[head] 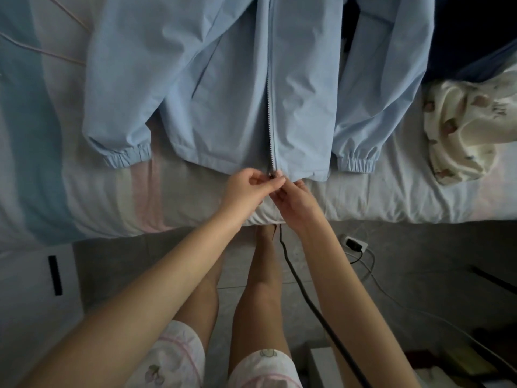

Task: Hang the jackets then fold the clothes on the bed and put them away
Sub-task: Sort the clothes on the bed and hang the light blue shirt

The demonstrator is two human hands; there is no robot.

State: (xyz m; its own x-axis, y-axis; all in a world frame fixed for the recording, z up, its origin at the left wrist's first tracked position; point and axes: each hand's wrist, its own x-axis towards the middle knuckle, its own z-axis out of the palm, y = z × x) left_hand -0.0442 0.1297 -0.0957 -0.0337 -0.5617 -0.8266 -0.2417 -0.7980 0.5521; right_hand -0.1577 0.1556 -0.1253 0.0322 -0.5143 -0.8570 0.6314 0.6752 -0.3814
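Patterned shorts (179, 357) and bare legs sit closest to us, with a dark cable (302, 289) trailing to the floor beside the right knee. Beyond them, both our forearms reach to the near edge of the bed (112, 197). Our left hand (251, 183) pinches the bottom end of the zipper (270, 107) between thumb and fingertips. Our right hand (293, 200), fingers curled, grips the hem just beside it, and the two hands touch.

The jacket (223, 93) lies flat and face up on the bed with its sleeves spread to either side. Its hem sits at the mattress edge, directly at the hands.

We judge the task to be at an early stage: the zipper looks closed along its visible length, yet the jacket is not hung and no hanger is in view. Farther right, a cream printed garment (458, 130) lies crumpled and unfolded, with a dark cloth (470, 37) behind it. Both are left to fold and put away.
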